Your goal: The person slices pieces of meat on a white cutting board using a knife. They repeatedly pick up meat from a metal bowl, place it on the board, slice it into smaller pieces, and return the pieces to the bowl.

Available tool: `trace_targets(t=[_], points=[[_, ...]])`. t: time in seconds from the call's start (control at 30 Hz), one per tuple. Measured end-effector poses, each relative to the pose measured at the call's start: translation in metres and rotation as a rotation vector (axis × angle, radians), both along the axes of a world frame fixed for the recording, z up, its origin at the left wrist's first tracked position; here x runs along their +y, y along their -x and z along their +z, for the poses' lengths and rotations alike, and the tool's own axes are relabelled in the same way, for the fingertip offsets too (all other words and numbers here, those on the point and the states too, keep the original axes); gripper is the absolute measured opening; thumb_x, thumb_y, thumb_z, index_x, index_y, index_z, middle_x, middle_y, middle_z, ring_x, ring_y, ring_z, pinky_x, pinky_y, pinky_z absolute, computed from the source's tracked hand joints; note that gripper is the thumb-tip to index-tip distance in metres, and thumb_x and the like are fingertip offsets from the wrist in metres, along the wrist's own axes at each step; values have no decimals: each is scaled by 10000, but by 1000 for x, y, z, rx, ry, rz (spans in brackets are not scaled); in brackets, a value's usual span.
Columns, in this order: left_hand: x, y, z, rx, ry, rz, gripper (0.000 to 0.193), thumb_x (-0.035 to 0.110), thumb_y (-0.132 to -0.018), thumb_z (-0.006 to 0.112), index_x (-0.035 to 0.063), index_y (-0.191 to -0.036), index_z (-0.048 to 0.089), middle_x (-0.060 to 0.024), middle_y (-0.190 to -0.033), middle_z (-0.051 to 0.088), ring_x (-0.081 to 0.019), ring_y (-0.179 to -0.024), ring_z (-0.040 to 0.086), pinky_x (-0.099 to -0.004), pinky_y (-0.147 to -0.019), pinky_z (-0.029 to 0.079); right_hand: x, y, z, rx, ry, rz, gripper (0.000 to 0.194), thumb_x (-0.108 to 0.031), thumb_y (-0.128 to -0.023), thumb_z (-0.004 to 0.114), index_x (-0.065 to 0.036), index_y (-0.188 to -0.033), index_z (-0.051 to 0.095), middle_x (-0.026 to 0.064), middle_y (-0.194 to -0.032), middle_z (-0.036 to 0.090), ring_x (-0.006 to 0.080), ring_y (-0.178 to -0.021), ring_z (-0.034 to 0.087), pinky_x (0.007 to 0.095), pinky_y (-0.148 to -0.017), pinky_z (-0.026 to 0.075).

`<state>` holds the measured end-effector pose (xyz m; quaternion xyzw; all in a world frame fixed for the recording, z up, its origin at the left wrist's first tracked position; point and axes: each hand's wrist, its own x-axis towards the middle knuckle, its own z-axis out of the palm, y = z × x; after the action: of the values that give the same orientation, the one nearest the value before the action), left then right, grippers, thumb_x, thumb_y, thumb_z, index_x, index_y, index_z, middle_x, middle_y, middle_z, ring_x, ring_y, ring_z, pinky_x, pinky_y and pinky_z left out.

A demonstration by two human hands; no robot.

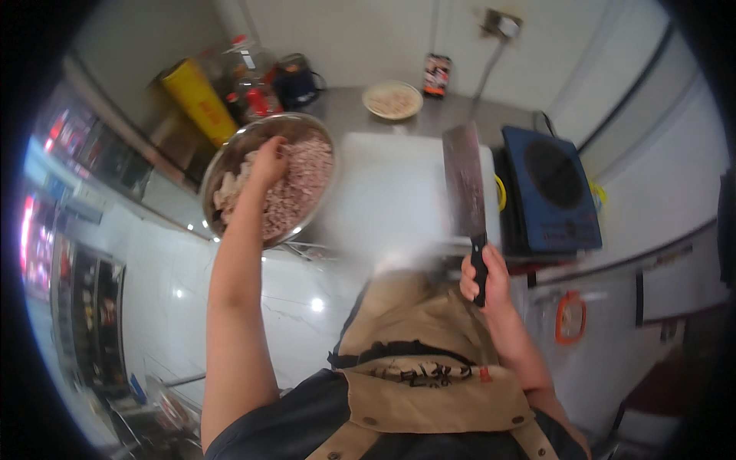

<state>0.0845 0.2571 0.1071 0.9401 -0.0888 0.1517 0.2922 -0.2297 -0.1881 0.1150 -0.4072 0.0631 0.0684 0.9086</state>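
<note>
My left hand (270,164) reaches down into a large round steel bowl (208,190) at the left. Diced pale pink meat (310,172) fills the bowl's right side, and larger pale pieces (230,190) lie at its left. The fingertips are partly hidden, so I cannot tell whether they grip a piece. In my right hand (486,279) is the black handle of a broad-bladed cleaver (464,172), its blade pointing away from me over the right side of a white cutting board (391,190). Behind the board stands a pale dish (393,116) of light-coloured pieces.
A blue induction cooker (552,190) stands right of the board. A phone (437,76) leans against the wall. Behind the bowl are a yellow box (200,100), a clear bottle with a red cap (247,66) and a dark mug-like container (296,80).
</note>
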Motion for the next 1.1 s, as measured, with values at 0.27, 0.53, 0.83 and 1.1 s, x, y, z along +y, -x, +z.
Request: trace_targets(t=[0.27, 0.53, 0.83, 1.1], points=[[-86, 10, 36, -623, -353, -71, 507, 179, -829, 741, 68, -1304, 600, -179, -1264, 646, -398, -1157, 600, -495, -983, 469, -46, 21, -16, 67, 36, -225, 210, -345, -1090, 458, -160, -1175, 508, 59, -747, 550, 124, -443, 462, 276, -391, 389], [-278, 105, -36, -45, -81, -701, 526, 228, -791, 832, 20, -1235, 642, -206, -1250, 652, -398, -1176, 604, -457, -1039, 485, -43, 47, -31, 226, 282, -195, 305, -270, -1059, 538, -49, -1265, 500, 89, -727, 542, 145, -478, 477, 293, -433, 386], [-321, 154, -77, 108, 277, -557, 462, 127, -768, 765, 4, -1191, 631, -219, -1194, 642, -412, -1097, 609, -467, -981, 504, -49, 60, -35, 243, 306, -124, 218, -287, -1068, 517, -74, -1110, 513, 62, -735, 530, 128, -517, 491, 273, -449, 390], [-277, 119, -75, 291, 369, -169, 346, 101, -888, 731, -2, -1205, 640, -145, -1055, 732, -230, -931, 702, -336, -853, 548, -46, 53, -32, 211, 284, -68, 239, -302, -1071, 509, -76, -1150, 519, 35, -763, 535, 109, -534, 491, 261, -450, 390]])
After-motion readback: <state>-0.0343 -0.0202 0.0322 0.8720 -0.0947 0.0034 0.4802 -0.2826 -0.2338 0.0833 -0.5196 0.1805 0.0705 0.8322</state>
